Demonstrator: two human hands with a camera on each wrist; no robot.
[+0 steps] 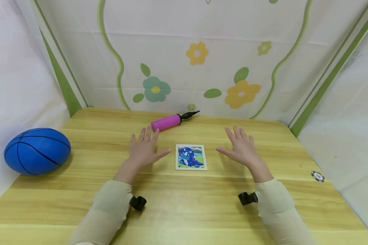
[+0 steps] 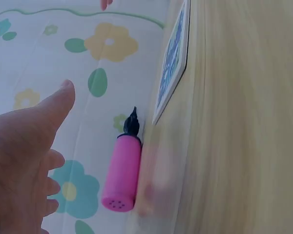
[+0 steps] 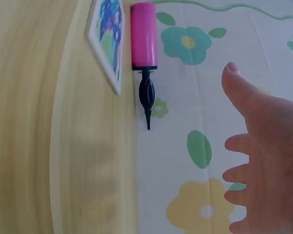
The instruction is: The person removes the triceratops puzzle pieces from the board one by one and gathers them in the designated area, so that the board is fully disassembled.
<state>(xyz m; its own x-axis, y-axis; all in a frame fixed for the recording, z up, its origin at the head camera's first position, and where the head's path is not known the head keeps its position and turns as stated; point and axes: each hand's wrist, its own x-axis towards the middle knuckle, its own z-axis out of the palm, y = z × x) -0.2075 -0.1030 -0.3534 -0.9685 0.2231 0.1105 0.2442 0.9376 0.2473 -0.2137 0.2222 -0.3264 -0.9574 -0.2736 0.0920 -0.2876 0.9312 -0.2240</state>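
Note:
My left hand [image 1: 144, 149] hovers over the table with fingers spread, left of a square picture puzzle [image 1: 191, 157] showing a blue dinosaur. On the puzzle's other side my right hand [image 1: 241, 147] is held the same way, palm down and holding nothing. Beyond the left fingertips lies a pink hand pump [image 1: 166, 122] with a black nozzle pointing right. In the left wrist view the pump [image 2: 122, 173] and the puzzle's edge [image 2: 172, 63] show past the thumb. The right wrist view has the pump [image 3: 144, 36] beside the puzzle [image 3: 107, 41].
A blue ball [image 1: 37, 151] with black lines rests at the table's left side. Near the right edge lies a small black-and-white poker chip [image 1: 318, 176]. A white curtain [image 1: 171, 41] with flowers hangs behind the wooden table [image 1: 190, 207], and white cloth borders both sides.

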